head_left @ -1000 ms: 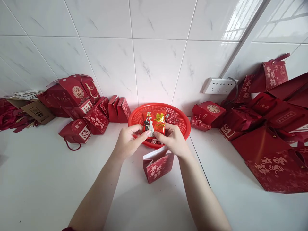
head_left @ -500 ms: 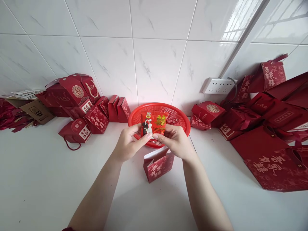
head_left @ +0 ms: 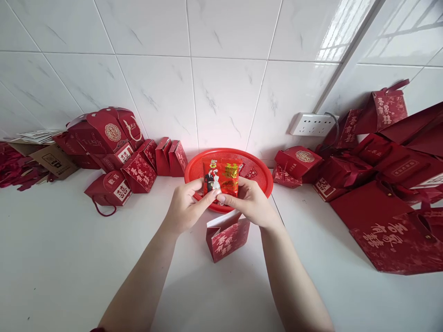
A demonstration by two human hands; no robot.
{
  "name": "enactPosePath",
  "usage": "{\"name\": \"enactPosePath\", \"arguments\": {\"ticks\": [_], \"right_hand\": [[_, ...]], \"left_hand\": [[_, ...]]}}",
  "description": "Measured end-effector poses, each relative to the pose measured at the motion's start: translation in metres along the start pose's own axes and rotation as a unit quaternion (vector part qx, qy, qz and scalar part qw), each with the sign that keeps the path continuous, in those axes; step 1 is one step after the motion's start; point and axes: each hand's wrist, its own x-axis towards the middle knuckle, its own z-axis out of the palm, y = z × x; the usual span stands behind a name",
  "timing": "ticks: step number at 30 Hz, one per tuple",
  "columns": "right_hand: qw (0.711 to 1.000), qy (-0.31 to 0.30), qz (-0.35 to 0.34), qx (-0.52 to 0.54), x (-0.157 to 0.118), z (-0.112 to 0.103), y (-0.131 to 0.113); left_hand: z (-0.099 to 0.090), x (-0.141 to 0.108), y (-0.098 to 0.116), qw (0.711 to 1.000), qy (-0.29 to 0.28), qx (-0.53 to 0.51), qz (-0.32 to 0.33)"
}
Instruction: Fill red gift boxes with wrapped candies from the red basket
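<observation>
A shiny red candy packet (head_left: pixel 223 176), printed with a bride and groom and gold lettering, is held upright between both hands. My left hand (head_left: pixel 187 203) pinches its left side, and my right hand (head_left: pixel 252 200) grips the right side; the thumbs meet near its lower edge. Behind the packet lies a red plastic basket (head_left: pixel 261 168) with a perforated wall, its contents mostly hidden by the packet and hands. Just below the hands, an open-topped dark red gift box (head_left: pixel 228 242) with pale lettering stands on the white table (head_left: pixel 207 295).
Red gift boxes (head_left: pixel 112 133) are stacked at the left, beside a cardboard box (head_left: pixel 57 159) and dark red ribbons (head_left: pixel 20 168). More red boxes and bags (head_left: pixel 391 235) crowd the right side. A power strip (head_left: pixel 313 124) rests against the tiled wall (head_left: pixel 228 101).
Both hands keep hold of the candy packet in nearly the same place. The right thumb has shifted slightly left along its lower edge.
</observation>
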Motion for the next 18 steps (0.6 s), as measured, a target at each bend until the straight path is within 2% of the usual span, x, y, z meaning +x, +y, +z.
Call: {"name": "enactPosePath", "arguments": {"ticks": [3,9,18], "right_hand": [[1.000,0.025,0.002,0.003,-0.001,0.000,-0.001],[0.999,0.046,0.001,0.027,-0.002,-0.004,0.000],[0.998,-0.030,-0.022,0.048,-0.001,-0.011,-0.002]], "left_hand": [[-0.001,0.000,0.003,1.000,-0.017,-0.005,-0.018],[-0.004,0.000,0.004,0.998,-0.044,-0.046,0.002],[-0.011,-0.001,0.007,0.996,-0.084,-0.036,0.022]]}}
